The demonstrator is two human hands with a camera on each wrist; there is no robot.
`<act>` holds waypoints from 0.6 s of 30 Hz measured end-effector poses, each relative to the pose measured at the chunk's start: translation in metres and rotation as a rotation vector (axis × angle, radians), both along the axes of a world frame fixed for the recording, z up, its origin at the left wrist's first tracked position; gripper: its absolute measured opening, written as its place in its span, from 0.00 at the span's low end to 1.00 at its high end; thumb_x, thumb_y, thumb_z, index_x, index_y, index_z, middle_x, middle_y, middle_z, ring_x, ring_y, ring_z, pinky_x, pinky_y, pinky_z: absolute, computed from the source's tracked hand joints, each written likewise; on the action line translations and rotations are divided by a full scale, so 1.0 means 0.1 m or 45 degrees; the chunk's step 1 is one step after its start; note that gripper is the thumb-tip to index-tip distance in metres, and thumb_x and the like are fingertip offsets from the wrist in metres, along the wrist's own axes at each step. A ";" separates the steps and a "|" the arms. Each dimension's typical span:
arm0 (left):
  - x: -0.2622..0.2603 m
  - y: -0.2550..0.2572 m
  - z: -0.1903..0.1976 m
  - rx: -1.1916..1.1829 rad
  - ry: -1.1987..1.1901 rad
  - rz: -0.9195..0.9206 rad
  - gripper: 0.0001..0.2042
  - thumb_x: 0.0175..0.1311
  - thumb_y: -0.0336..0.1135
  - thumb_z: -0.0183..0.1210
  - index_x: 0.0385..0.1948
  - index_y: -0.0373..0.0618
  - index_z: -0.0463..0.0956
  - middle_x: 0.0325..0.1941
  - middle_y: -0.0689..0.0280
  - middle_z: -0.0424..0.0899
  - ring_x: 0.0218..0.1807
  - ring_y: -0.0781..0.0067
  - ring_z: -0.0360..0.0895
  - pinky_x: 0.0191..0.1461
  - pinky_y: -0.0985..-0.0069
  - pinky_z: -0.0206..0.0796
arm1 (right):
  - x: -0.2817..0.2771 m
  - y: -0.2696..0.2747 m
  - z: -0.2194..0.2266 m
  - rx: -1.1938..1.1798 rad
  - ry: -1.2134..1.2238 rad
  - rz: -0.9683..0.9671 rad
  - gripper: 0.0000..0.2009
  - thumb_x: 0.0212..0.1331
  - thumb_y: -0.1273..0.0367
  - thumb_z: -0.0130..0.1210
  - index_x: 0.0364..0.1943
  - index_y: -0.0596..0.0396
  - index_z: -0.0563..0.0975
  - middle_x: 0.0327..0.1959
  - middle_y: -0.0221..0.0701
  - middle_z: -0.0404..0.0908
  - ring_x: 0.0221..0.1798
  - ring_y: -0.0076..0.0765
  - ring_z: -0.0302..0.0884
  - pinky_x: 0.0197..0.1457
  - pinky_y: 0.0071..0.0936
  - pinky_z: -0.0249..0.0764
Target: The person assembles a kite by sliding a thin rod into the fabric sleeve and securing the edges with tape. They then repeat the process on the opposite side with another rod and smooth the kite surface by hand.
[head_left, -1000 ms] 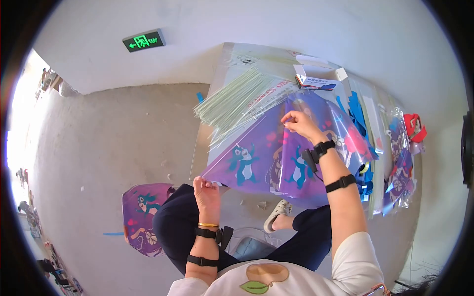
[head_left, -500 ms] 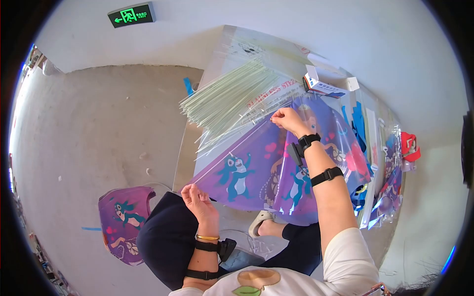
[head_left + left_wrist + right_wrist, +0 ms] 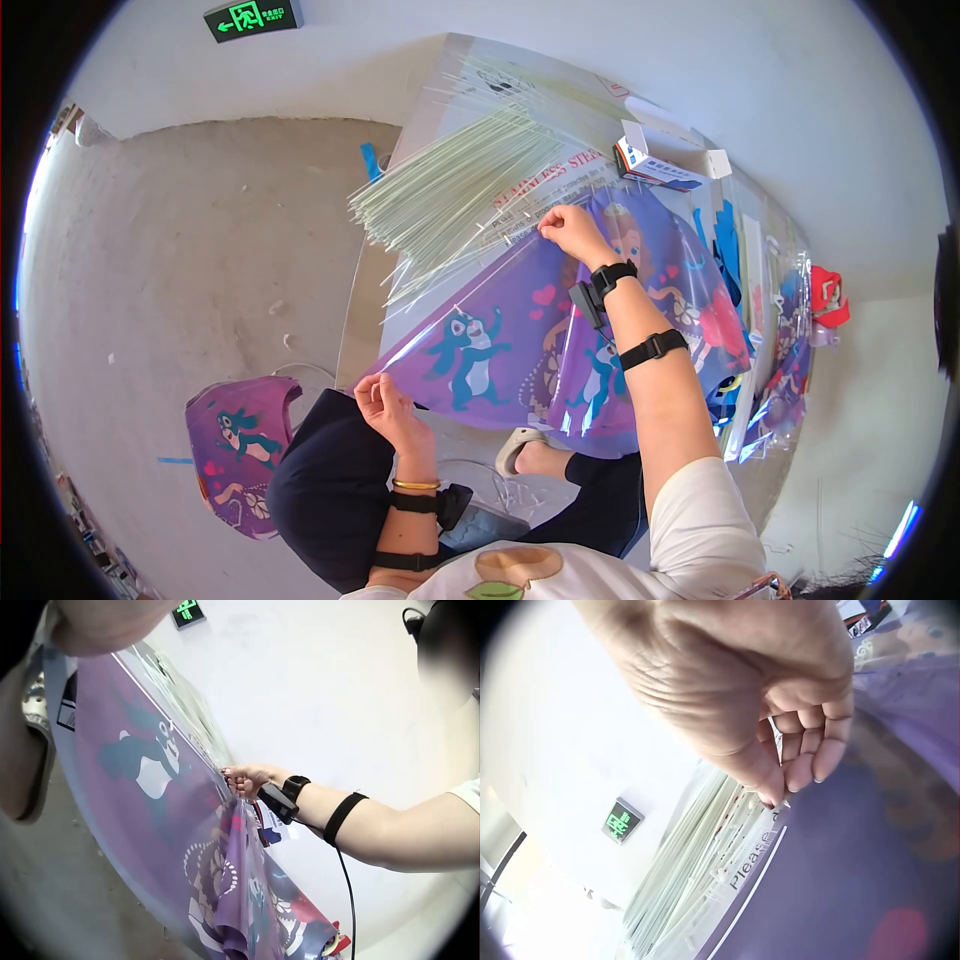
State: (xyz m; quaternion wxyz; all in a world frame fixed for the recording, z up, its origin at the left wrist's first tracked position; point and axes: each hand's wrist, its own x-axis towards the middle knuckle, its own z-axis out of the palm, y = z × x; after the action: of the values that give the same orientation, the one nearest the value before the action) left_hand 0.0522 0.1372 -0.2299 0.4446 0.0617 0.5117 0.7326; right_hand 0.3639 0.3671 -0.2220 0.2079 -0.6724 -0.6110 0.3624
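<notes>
A glossy purple kite sheet (image 3: 520,350), printed with blue cartoon animals and pink hearts, spreads from the table toward the person's lap. My left hand (image 3: 395,412) pinches its lower left corner near the left knee. Farther up the same slanted edge, my right hand (image 3: 575,235) pinches with thumb and fingertips; its other fingers are curled. A thin white rod (image 3: 751,891) runs along this edge below the right fingertips. In the left wrist view the kite sheet (image 3: 150,772) hangs in folds toward its right side, and the left fingertips are out of sight.
Many pale thin rods (image 3: 440,190) lie bundled on the table beyond the edge. An open white box (image 3: 665,170) stands behind the sheet. Blue strips (image 3: 727,250) and another wrapped purple sheet (image 3: 790,370) lie right. A purple printed piece (image 3: 235,440) rests on the floor left.
My right hand has slid up and left along the slanted edge. The left hand keeps its pinch at the corner. The head view has shifted, so the surroundings sit farther left and higher.
</notes>
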 end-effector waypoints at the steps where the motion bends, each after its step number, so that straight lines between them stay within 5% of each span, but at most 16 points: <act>1: -0.01 0.00 -0.01 -0.016 0.005 0.002 0.06 0.68 0.28 0.59 0.34 0.49 0.70 0.23 0.79 0.68 0.20 0.93 0.54 0.20 0.89 0.45 | -0.01 0.00 0.00 0.007 0.000 0.003 0.04 0.53 0.72 0.64 0.31 0.57 0.83 0.29 0.34 0.86 0.35 0.31 0.83 0.42 0.29 0.76; 18: -0.08 0.02 -0.10 -0.201 0.105 -0.056 0.05 0.69 0.29 0.58 0.33 0.46 0.71 0.24 0.76 0.71 0.19 0.92 0.57 0.20 0.88 0.47 | -0.03 0.01 -0.07 0.061 -0.052 0.005 0.04 0.52 0.72 0.65 0.31 0.56 0.83 0.30 0.34 0.86 0.36 0.34 0.85 0.43 0.29 0.78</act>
State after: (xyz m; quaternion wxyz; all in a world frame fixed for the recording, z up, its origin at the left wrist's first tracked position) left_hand 0.0444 0.1393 -0.2401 0.4426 0.0680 0.5842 0.6769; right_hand 0.3605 0.3684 -0.2294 0.2106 -0.6735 -0.6248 0.3342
